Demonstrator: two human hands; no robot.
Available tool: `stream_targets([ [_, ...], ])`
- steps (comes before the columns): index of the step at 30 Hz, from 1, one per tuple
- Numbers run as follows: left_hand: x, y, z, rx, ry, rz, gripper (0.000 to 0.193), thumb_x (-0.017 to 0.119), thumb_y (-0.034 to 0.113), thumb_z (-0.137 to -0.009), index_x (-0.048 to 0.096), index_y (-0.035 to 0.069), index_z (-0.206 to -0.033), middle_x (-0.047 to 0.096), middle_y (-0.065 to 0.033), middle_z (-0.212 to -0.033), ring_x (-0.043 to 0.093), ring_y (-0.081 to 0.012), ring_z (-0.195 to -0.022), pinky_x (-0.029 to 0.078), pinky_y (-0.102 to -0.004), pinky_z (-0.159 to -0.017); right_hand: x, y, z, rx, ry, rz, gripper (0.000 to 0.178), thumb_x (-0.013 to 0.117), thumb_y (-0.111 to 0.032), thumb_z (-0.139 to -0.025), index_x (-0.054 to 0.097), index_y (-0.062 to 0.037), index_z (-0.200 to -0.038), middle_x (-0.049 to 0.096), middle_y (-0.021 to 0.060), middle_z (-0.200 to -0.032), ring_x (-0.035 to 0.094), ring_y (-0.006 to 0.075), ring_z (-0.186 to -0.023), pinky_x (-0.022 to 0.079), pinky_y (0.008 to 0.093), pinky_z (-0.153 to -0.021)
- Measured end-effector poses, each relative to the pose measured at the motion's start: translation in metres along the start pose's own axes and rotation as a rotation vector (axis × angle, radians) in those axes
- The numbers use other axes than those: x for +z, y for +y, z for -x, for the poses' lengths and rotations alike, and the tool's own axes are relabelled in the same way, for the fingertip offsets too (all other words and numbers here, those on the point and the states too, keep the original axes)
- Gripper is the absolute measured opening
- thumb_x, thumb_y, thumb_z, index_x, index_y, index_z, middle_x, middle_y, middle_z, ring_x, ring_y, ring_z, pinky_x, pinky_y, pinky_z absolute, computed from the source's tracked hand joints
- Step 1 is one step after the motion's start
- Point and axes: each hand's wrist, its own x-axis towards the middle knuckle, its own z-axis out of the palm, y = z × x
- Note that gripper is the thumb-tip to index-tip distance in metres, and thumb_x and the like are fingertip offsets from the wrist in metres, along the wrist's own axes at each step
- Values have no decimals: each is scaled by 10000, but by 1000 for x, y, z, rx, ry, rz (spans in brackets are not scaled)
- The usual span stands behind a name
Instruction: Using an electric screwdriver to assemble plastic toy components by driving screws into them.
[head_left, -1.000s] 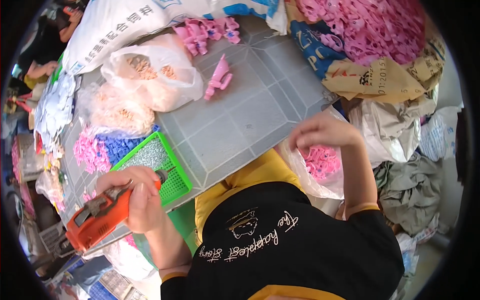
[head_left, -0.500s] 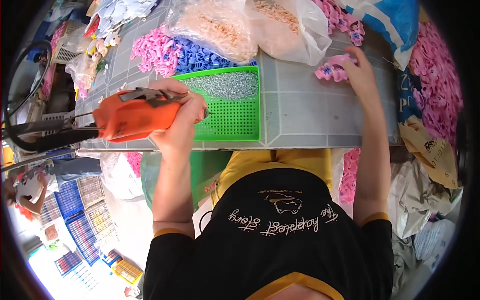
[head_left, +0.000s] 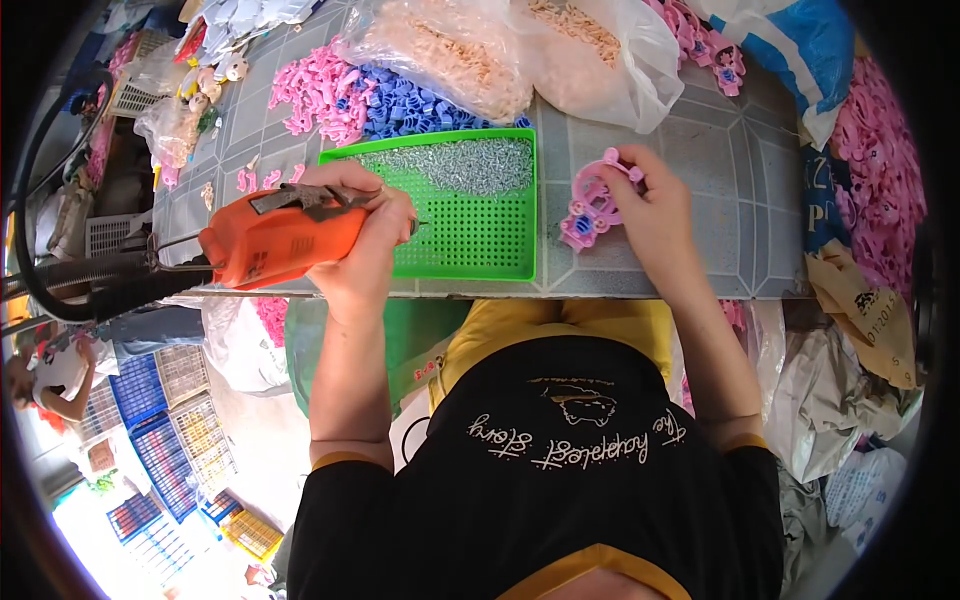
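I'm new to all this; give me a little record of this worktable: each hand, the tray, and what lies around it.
Left hand: wrapped around an orange power tool, its thin bit pointing right
Right hand: holding a pink plastic piece, right of the tray
Tray: green, perforated, small silvery parts toward its far side
Beyond tray: heaps of blue pieces and pink pieces
Farther back: translucent bag with peach-coloured bits
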Motion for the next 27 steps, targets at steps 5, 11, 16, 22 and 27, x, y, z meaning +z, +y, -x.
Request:
stream_targets([
  [5,-1,-5,4,78,35,115,369,550,-209,-720,465,13,-1002,564,-99,-677,560,-163,-549,485,-283,-543,14,-4,-3,-66,-16,56,165,650,-92,-894,641,-13,-1038,678,52,-823,606,82,-747,487,250,-676],
  [11,13,15,0,188,-3,66,366,533,-216,-724,463,10,-1004,560,-105,-671,550,-165,-537,501,-309,-548,13,8,-4,-80,8,29,169,650,-91,-890,643,3,-1029,692,91,-829,636,115,-749,498,270,-679],
  [16,46,32,-4,168,-207,410,288,603,-78,-763,451,36,-980,559,-107,-671,558,-213,-581,517,-410,-640,16,10,-6,-115,27,88,180,656,-95,-870,653,8,-1017,703,136,-860,679,212,-757,516,316,-688],
  [22,83,7,-8,167,-388,434,287,620,-68,-794,462,40,-1008,563,-93,-701,562,-189,-595,530,-409,-647,13,7,-6,-127,44,99,206,670,-116,-848,664,-8,-1024,698,173,-868,694,283,-766,522,347,-682],
  [27,91,-4,-8,175,-391,456,294,617,-80,-803,464,41,-1023,570,-97,-720,567,-178,-597,536,-399,-644,11,9,-7,-132,40,120,202,671,-110,-842,667,-4,-1014,697,178,-874,695,292,-775,523,350,-682],
])
